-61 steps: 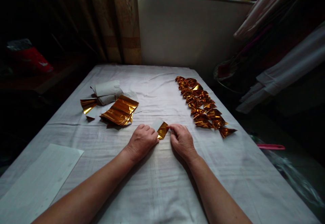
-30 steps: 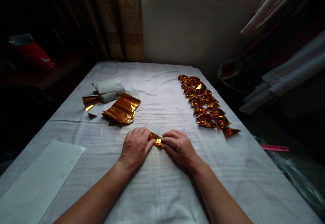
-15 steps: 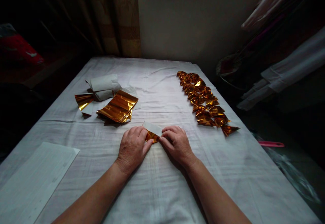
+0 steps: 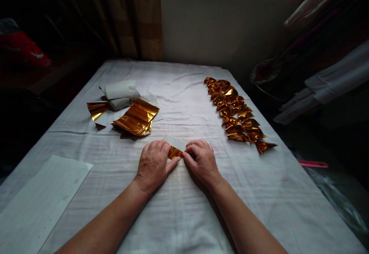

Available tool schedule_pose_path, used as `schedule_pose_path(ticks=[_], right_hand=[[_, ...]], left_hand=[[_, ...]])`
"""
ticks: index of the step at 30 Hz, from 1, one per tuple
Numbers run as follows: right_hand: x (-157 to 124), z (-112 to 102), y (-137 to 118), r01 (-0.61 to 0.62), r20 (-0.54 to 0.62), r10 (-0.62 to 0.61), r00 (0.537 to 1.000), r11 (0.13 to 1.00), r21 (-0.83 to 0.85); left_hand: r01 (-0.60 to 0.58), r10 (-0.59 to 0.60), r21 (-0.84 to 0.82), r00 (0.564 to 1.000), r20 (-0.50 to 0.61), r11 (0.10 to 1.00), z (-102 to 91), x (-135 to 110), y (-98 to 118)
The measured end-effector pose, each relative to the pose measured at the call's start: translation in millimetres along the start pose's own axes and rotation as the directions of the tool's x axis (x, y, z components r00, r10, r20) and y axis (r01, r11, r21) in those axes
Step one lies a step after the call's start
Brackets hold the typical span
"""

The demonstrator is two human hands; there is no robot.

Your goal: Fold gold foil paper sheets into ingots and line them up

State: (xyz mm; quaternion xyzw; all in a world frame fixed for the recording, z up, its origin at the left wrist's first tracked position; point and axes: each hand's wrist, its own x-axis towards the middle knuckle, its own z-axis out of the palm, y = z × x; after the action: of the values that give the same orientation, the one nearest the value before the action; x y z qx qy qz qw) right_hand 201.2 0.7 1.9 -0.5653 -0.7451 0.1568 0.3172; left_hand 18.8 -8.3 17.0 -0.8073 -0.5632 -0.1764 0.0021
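Observation:
My left hand (image 4: 152,165) and my right hand (image 4: 201,161) meet at the middle of the white cloth-covered table (image 4: 184,208). Both pinch one small gold foil paper (image 4: 174,152) with a white underside, pressed down on the cloth between the fingertips. A loose stack of flat gold foil sheets (image 4: 136,118) lies just beyond my left hand. A long row of several folded gold pieces (image 4: 236,113) runs along the table's right side, past my right hand.
White paper wads (image 4: 118,92) and a single gold foil piece (image 4: 96,110) sit at the far left. A large white sheet (image 4: 37,204) lies at the near left corner. Curtain (image 4: 138,15) and wall stand behind; cloth bundles (image 4: 325,85) and a pink stick (image 4: 313,164) lie right.
The gold foil paper, held up and more open two seconds ago, is now folded smaller and pressed flat on the cloth. Both hands have drawn closer together over it.

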Motion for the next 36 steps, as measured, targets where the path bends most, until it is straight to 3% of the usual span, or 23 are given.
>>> schedule_pose_path(ticks=[25,36], right_hand=[[-4,7,-14,-0.055,-0.024,0.054,0.998,0.998,-0.037],[-7,12,0,-0.022,-0.064,0.024,0.998,0.999,0.028]], left_hand=[[0.042,-0.038,0.059,0.998,-0.058,0.997,6.7,-3,7],[0.063,-0.061,0.033,0.997,-0.045,0.997,5.4,-3,8]])
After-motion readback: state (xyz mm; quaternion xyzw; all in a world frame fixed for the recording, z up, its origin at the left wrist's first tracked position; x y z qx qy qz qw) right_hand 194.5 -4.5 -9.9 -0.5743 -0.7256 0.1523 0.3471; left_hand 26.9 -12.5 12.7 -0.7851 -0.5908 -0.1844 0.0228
